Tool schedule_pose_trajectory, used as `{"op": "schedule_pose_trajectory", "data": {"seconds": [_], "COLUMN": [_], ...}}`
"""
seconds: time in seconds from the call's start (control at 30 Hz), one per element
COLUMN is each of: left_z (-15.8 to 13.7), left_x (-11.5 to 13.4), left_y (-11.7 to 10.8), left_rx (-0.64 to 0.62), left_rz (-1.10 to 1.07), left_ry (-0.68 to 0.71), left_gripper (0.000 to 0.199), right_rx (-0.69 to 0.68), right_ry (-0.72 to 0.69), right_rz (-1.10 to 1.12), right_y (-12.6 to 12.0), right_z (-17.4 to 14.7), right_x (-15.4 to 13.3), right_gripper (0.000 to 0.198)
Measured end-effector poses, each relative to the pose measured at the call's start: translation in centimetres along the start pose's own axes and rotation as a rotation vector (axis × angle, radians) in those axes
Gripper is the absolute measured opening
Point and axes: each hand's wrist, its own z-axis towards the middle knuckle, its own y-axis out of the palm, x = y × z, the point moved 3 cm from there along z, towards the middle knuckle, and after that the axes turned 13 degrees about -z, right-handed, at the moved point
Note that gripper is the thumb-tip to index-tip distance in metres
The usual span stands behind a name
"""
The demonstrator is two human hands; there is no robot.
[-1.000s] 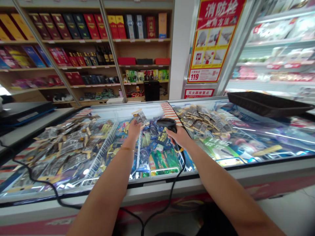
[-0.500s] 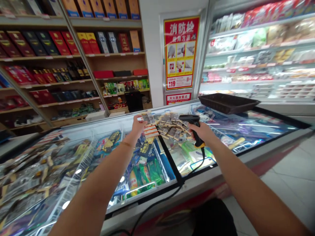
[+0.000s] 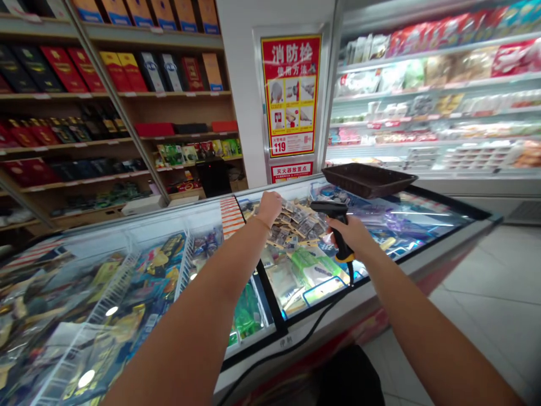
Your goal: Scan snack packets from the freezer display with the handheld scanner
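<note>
My right hand (image 3: 354,235) grips a black-and-yellow barcode scanner (image 3: 340,225) by its handle, its head pointing left over the freezer. A black cable runs from the handle's base toward the lower left. Just left of the scanner lies a heap of small clear packets (image 3: 296,220) with dark contents and tan edges, on the freezer's glass top. My left hand (image 3: 269,207) is at the heap's far left side, fingers curled and turned away. Whatever lies between its fingertips is hidden.
Chest freezers with glass lids (image 3: 287,276) hold bagged goods and wire baskets. A dark plastic tray (image 3: 369,179) rests on the freezer's far right. More packets (image 3: 29,316) cover the left side. Behind are box shelves (image 3: 181,107), a red poster (image 3: 291,96) and a lit chiller (image 3: 439,107).
My left hand has moved right, from beside the heap to over its far left part; the packet seen at its fingers no longer shows. The view has turned right. My right hand keeps the scanner.
</note>
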Motion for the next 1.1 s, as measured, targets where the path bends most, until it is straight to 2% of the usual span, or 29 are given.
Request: {"op": "schedule_pose_trajectory", "data": {"seconds": [0.1,0.23,0.37,0.5,0.6,0.73,0.83,0.93,1.0,1.1], "left_z": [-0.1,-1.1,-3.9,-8.3,-11.9,-16.6,-19.9,-23.2,-25.5,-28.9], "left_x": [-0.8,-3.9,-9.1,-14.0,-16.5,-18.4,-19.4,-20.1,-20.3,-21.1], "left_y": [-2.1,-7.6,-15.2,-23.6,-30.1,-38.0,-43.3,-48.2,-51.0,-53.8], "left_rx": [0.058,0.141,0.252,0.361,0.43,0.484,0.428,0.246,0.13,-0.01], "left_rz": [0.075,0.157,0.236,0.334,0.398,0.582,0.745,0.831,0.878,0.944], "left_ry": [0.015,-0.035,-0.173,-0.317,-0.41,-0.523,-0.648,-0.752,-0.733,-0.772], "left_gripper": [0.024,0.028,0.034,0.041,0.049,0.062,0.078,0.118,0.14,0.149], "right_rx": [-0.033,-0.101,-0.195,-0.3,-0.368,-0.443,-0.496,-0.514,-0.525,-0.54], "right_ry": [0.024,0.026,-0.027,-0.042,-0.03,-0.063,-0.068,-0.069,-0.068,-0.073], "right_rz": [0.015,0.02,0.013,-0.001,-0.011,0.004,0.023,0.023,0.01,-0.004], "right_y": [1.9,5.7,10.8,16.5,20.4,24.5,26.7,28.1,28.6,29.0], "right_z": [0.0,-0.6,-2.0,-4.0,-5.5,-6.9,-7.5,-7.9,-8.0,-8.0], "right_x": [-0.4,-1.6,-3.4,-4.9,-5.6,-6.2,-6.0,-5.2,-4.4,-3.4], "right_gripper": [0.02,0.024,0.025,0.023,0.02,0.019,0.018,0.015,0.014,0.015]}}
